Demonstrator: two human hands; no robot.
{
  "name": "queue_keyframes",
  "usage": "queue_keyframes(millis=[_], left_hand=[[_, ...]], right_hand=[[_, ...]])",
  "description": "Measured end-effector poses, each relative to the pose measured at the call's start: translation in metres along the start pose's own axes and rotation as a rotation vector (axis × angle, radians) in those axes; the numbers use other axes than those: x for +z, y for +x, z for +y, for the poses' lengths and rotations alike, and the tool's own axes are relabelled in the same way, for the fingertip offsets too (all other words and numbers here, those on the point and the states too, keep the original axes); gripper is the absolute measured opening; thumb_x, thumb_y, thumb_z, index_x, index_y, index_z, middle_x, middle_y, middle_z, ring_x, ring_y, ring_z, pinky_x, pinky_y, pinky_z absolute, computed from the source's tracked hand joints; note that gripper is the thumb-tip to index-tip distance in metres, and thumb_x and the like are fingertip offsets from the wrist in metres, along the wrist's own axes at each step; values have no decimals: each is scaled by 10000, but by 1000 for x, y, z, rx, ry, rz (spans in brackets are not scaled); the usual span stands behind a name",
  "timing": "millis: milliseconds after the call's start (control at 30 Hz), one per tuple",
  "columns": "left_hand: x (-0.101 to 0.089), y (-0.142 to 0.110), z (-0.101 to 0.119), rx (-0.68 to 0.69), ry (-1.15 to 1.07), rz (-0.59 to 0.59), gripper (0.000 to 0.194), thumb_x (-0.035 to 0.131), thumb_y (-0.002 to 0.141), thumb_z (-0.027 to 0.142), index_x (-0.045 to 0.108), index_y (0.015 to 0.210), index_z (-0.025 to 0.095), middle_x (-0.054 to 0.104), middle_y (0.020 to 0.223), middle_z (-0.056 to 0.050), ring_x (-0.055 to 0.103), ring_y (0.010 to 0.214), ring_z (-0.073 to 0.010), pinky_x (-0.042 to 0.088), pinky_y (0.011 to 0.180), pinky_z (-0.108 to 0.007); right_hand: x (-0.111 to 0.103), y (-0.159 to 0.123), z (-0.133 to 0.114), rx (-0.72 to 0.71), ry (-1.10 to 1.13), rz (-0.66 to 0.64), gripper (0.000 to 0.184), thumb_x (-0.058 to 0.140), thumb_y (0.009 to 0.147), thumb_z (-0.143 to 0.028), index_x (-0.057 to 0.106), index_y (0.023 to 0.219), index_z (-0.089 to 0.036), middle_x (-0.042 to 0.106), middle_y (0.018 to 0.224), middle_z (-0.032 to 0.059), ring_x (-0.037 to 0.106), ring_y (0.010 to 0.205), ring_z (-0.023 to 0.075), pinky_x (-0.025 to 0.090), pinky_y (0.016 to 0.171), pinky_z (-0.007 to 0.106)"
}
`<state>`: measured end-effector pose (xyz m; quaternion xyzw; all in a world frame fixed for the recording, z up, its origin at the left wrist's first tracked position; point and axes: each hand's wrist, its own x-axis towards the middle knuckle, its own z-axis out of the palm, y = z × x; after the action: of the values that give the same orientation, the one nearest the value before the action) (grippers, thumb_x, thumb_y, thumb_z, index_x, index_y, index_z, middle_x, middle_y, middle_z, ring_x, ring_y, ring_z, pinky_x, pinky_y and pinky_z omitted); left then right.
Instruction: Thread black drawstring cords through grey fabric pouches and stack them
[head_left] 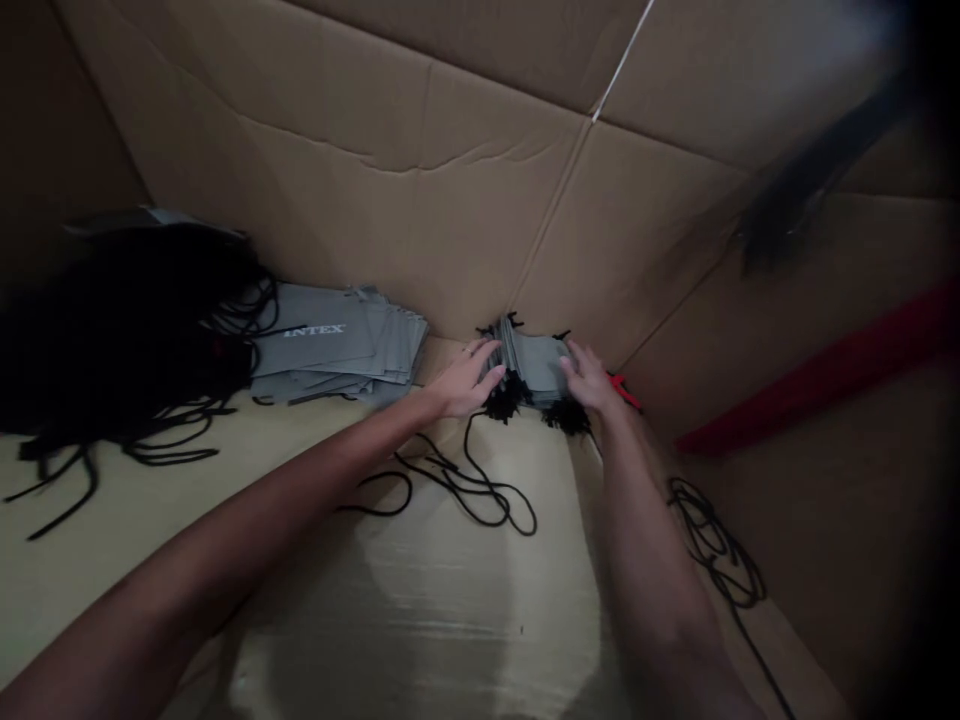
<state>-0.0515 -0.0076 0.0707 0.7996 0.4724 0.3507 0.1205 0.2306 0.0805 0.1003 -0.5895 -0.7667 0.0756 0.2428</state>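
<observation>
A small stack of grey fabric pieces with black cord ends [541, 362] lies against the cardboard wall. The left part of this stack stands on edge, while its right part lies flatter. My left hand [466, 382] is at the stack's left side, thumb apart from the stretched fingers. On the opposite side, my right hand [589, 378] rests its fingertips by the right edge, with the fingers apart. Neither hand is visibly closed round a piece. Loose black cord [480, 490] curls on the surface just in front of the stack.
To the left, flat grey fabric pieces marked INTEX [322, 335] lie piled beside a large heap of black cords [127, 330]. Tall cardboard walls [375, 190] enclose the back and right. A coiled black cord [712, 550] and a red strip [810, 375] are at the right.
</observation>
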Motion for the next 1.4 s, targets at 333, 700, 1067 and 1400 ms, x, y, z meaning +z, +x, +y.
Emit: queue_keyframes(millis=[333,700,1067,1400], left_hand=[[0,-154,15,30,160,-156,608,516,1022,558,569,1531,228,469,1673,-152,352,1591,-398,307,1275,-597],[-2,-163,-4,-18,224,-165,622,428,1045,544,523,1583,245,466,1679,-131,330,1598,-413,240,1286,-616],[-1,-162,-6,-1,259,-184,639,417,1047,522,505,1601,217,446,1685,-153,317,1602,-419,240,1277,-620],[-6,-162,-1,2,265,-214,661,388,1058,502,507,1608,156,422,1691,-194,312,1595,-451,210,1279,-610]], right_hand=[[19,-76,-112,-126,-4,-521,381,723,974,-508,720,836,-153,709,728,-14,661,628,131,582,657,290],[-2,-159,-139,-155,68,-405,194,683,1014,-347,678,980,-156,712,923,21,685,821,165,593,791,347],[-192,-164,-117,-72,244,448,187,551,1033,-203,427,907,-263,684,816,33,651,584,116,543,565,262],[-247,-193,-65,187,-319,517,71,693,950,-84,718,931,-148,750,811,58,721,752,164,575,784,328]])
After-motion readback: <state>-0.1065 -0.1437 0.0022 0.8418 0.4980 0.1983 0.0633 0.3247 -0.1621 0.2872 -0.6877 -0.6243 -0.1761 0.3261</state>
